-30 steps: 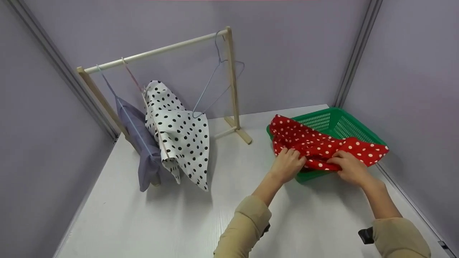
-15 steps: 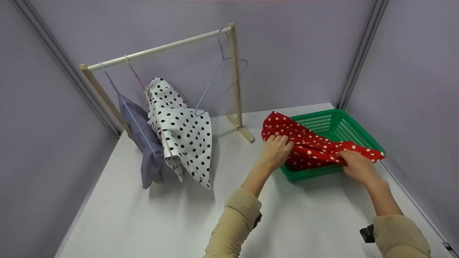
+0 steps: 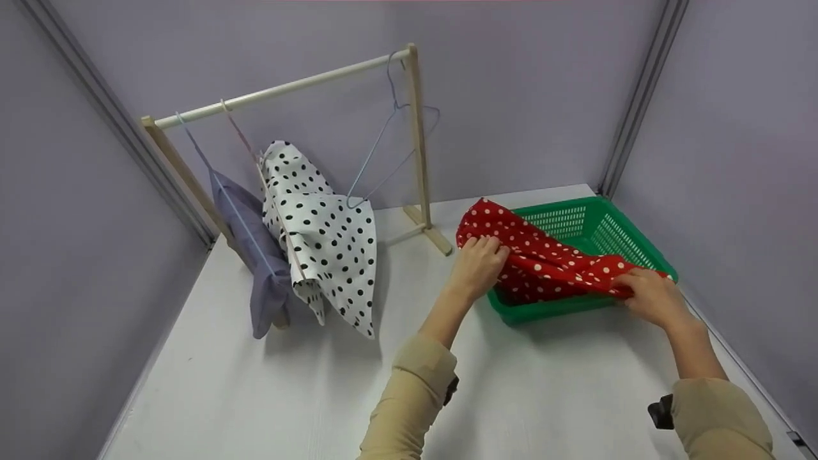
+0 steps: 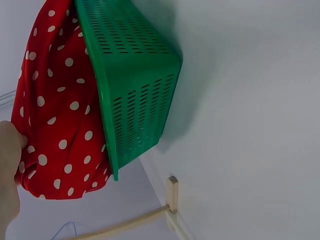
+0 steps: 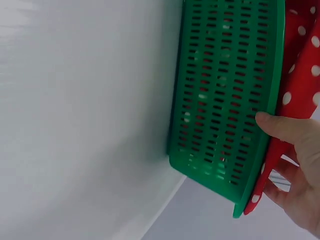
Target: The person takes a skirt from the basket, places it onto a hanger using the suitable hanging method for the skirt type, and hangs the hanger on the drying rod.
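Note:
A red cloth with white dots (image 3: 543,259) is spread across the front of a green basket (image 3: 556,310), partly inside it and partly over the rim. My left hand (image 3: 478,263) grips the cloth near its left end, above the basket's left front corner. The left wrist view shows that hand (image 4: 7,165) at the edge, the dotted fabric (image 4: 62,115) hanging beside it. At the front right rim, my right hand (image 3: 655,297) pinches the cloth's right part. In the right wrist view its thumb (image 5: 272,125) lies against the fabric close to the basket rim (image 5: 275,80).
A wooden rack (image 3: 287,86) stands at the back left. From it hang a grey-purple fabric item (image 3: 246,236) and a white cloth with black dots (image 3: 326,236) on hangers, plus a bare blue hanger (image 3: 374,153). Walls border the white table (image 3: 255,396).
My left hand has moved left and away from me, and the right hand a little right, drawing the cloth out wider between them. The basket has shifted slightly left.

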The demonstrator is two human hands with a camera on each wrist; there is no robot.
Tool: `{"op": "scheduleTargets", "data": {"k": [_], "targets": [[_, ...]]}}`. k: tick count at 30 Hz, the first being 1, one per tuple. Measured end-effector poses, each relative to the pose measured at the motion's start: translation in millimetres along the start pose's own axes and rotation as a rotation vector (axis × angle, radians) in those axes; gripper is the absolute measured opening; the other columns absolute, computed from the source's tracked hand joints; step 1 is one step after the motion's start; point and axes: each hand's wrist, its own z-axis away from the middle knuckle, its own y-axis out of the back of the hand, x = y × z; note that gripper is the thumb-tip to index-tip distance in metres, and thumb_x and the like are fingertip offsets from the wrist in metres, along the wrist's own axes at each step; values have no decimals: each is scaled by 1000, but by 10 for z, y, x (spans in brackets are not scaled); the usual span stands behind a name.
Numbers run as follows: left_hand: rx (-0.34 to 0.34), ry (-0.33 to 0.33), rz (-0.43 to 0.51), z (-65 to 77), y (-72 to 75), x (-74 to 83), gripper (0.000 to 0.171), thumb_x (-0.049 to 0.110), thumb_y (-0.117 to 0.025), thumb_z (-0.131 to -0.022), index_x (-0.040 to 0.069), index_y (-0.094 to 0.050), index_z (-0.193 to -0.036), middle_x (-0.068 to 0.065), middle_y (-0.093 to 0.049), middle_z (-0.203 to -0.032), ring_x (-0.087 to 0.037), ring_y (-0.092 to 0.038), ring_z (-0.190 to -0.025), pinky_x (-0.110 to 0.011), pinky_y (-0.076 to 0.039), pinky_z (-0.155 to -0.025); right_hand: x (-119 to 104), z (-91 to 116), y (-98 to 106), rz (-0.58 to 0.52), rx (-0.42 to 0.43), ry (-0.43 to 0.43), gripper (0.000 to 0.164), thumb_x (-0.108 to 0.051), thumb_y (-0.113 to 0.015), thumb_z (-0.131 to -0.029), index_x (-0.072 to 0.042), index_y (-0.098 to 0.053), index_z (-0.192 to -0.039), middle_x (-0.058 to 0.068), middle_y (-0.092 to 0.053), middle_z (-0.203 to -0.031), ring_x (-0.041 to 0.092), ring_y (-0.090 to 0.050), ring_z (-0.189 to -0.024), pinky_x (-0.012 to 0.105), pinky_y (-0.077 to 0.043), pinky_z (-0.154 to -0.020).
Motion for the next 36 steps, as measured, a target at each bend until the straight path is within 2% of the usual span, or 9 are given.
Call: {"op": "scheduleTargets", "data": {"k": [5,15,20,25,28,31,34,36], "targets": [[-2,2,0,-5,27,-62,18,22,-61,-90,15,-68,-105,-2,-64,-99,-16,-60,-92,-28,-46,-82,90,10,27,-10,-15,2,33,-7,-73,-75,1,-65,-106,28,-56,-107,44,-48,-95,60,-42,-76],[31,-5,-8,48,7,-135,17,21,-61,-89,14,-68,-103,-3,-64,-98,-17,-60,-91,-30,-47,-82,294,0,127,-42,-79,8,34,-8,-73,-75,5,-64,-105,26,-56,-97,39,-50,-86,56,-44,-70],[27,37,16,106,-19,-185,18,22,-65,-87,12,-68,-101,-5,-64,-97,-18,-61,-89,-29,-48,-79,423,25,171,-100,-87,-23,34,-11,-72,-77,7,-63,-104,26,-55,-95,38,-50,-85,55,-45,-70],[21,106,60,130,-21,-212,11,16,-65,-85,9,-69,-94,-5,-64,-88,-18,-63,-81,-27,-49,-73,487,30,175,-151,-85,-50,39,-18,-74,-76,8,-61,-103,24,-57,-94,37,-52,-84,54,-45,-70],[50,131,84,143,-38,-240,8,12,-65,-85,6,-70,-89,-5,-65,-83,-18,-63,-77,-27,-51,-72,496,31,169,-173,-95,-69,44,-23,-74,-77,8,-60,-105,23,-59,-96,36,-53,-85,55,-45,-71],[100,120,79,171,-42,-307,7,10,-65,-84,6,-70,-87,-6,-64,-80,-17,-63,-74,-27,-51,-70,511,35,159,-194,-104,-70,45,-26,-74,-77,6,-61,-107,22,-60,-97,35,-53,-86,56,-45,-72],[145,109,59,192,13,-424,8,9,-66,-82,5,-69,-88,-6,-63,-81,-18,-63,-73,-27,-50,-68,524,46,150,-215,-85,-66,44,-27,-74,-78,6,-62,-105,22,-62,-97,35,-55,-87,56,-45,-73],[172,126,68,200,73,-525,8,7,-66,-81,4,-68,-88,-7,-63,-81,-20,-62,-72,-28,-50,-67,528,57,143,-219,-64,-66,43,-28,-74,-78,6,-63,-102,21,-62,-95,35,-55,-86,55,-45,-73]]}}
